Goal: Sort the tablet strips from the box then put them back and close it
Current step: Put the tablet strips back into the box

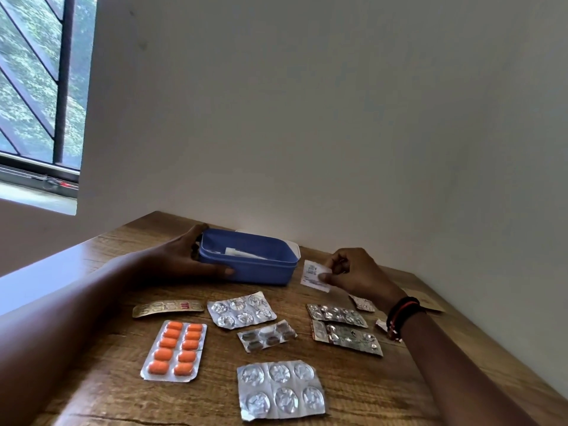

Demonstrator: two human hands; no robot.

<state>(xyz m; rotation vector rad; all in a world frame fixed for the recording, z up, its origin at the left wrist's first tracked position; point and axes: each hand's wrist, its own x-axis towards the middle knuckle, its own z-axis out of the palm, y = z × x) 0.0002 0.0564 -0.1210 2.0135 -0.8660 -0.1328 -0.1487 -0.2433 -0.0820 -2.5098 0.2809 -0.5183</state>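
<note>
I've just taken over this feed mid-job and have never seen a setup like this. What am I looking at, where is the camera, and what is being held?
There is no machine here. These are a person's two bare hands, seen by a single wide-angle camera worn on the head, which looks forward and down.

The left hand grips the end of an open blue box that stands on the wooden table. The right hand pinches a small white strip just beside the box.

Laid out on the table in front of the box are an orange tablet strip, a gold strip and several silver foil strips. Something white shows inside the box.
</note>
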